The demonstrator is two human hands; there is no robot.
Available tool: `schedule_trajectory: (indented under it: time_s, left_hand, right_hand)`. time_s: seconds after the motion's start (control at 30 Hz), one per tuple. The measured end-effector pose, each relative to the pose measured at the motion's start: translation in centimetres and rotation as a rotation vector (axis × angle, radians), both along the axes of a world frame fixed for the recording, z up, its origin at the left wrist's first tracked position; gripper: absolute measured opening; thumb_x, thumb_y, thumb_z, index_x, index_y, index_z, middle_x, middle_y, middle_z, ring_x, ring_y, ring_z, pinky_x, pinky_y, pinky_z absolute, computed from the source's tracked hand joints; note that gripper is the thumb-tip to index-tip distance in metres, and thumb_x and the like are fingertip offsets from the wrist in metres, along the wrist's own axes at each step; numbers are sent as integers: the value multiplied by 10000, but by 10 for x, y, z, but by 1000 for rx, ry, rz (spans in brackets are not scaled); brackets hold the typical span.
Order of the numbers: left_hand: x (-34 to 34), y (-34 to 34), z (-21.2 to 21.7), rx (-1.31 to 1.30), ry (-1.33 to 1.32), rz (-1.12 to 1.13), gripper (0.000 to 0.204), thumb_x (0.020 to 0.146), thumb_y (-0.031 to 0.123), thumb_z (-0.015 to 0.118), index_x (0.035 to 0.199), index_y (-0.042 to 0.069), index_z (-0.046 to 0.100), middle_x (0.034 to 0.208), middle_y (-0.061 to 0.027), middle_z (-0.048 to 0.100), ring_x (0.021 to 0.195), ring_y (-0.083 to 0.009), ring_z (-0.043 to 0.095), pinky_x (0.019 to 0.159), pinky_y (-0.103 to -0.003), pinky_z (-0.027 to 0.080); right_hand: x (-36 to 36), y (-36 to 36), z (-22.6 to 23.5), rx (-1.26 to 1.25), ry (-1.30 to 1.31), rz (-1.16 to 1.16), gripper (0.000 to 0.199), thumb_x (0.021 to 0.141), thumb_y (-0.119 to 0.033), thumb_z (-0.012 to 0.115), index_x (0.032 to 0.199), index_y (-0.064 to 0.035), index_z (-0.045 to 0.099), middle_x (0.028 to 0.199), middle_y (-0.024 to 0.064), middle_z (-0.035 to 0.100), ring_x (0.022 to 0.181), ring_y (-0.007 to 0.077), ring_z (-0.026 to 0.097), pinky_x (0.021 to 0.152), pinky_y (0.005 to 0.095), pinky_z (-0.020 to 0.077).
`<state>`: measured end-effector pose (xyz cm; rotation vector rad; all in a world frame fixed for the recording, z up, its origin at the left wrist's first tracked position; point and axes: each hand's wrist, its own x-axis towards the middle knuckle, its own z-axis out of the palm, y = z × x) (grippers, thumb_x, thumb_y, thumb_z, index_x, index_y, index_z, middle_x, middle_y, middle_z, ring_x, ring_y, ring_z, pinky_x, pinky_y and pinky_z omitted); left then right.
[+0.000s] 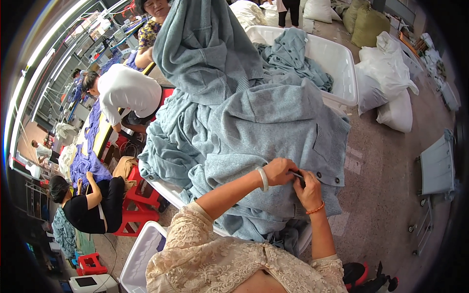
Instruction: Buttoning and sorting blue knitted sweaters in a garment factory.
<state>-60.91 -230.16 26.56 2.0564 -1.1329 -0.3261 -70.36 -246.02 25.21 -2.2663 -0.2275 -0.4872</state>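
The pale blue-grey knitted cardigan (273, 127) under my hands at frame centre looked soft, matt and fuzzy, its edge band ribbed, with small dark glossy buttons (323, 177). My left hand (279, 171) wore a smooth, milky bangle (264, 178), my right hand (309, 189) an orange beaded bracelet (315, 210). The white tub (342, 63) at upper right was smooth shiny plastic. My cream sleeve (195, 244) was openwork lace.

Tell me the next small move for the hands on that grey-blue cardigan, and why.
Probably a small snip or pull at the spot pinched beside the buttons. The left hand and right hand meet on the cardigan at its button edge, and a thin tool shows between the fingers, tip on the knit. Whether it is a clipper or a needle cannot be told.
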Motion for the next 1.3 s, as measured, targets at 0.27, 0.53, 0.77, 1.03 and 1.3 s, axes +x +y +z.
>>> schedule_trajectory:
  time_s: [0.27, 0.53, 0.77, 1.03, 1.3]
  left_hand:
    - [-6, -2, -11, 32, -53, 72, 124, 768, 75, 588, 853, 4, 643, 806, -156, 622, 765, -359, 602, 669, -430, 481]
    - [-1, 0, -16, -40, -33, 42, 119, 754, 81, 579, 818, -2, 635, 781, -162, 621, 743, -357, 601, 660, -420, 481]
    - [2, 5, -7, -10, 52, 105, 117, 764, 112, 634, 848, 31, 643, 807, -135, 636, 732, -317, 624, 646, -380, 480]
    - [-20, -31, -4, 186, -664, 211, 87, 756, 117, 627, 821, 69, 595, 870, -91, 552, 840, -277, 521, 723, -406, 408]
    - [-20, -113, -54, 343, -360, 73, 126, 750, 73, 597, 872, 42, 603, 929, -159, 599, 883, -350, 584, 731, -435, 498]
  right_hand:
    - [-2, -5, 0, 88, 128, 89, 242, 809, -41, 563, 1039, 36, 575, 877, 211, 585, 816, 387, 585, 706, 410, 475]
    - [-6, 0, -7, 95, 42, 3, 266, 769, 82, 480, 999, 27, 603, 860, 192, 581, 785, 375, 586, 679, 407, 472]
    - [-5, -1, -6, 224, 71, 9, 158, 767, -121, 684, 761, -5, 578, 685, 146, 549, 628, 332, 569, 541, 386, 418]
    - [-54, -67, -20, -203, 456, -121, 175, 809, -231, 629, 865, -65, 626, 884, 103, 598, 792, 326, 614, 676, 421, 489]
    - [-50, -60, -34, -104, 250, -248, 83, 781, -112, 596, 782, -30, 611, 819, 143, 598, 717, 368, 606, 638, 445, 492]
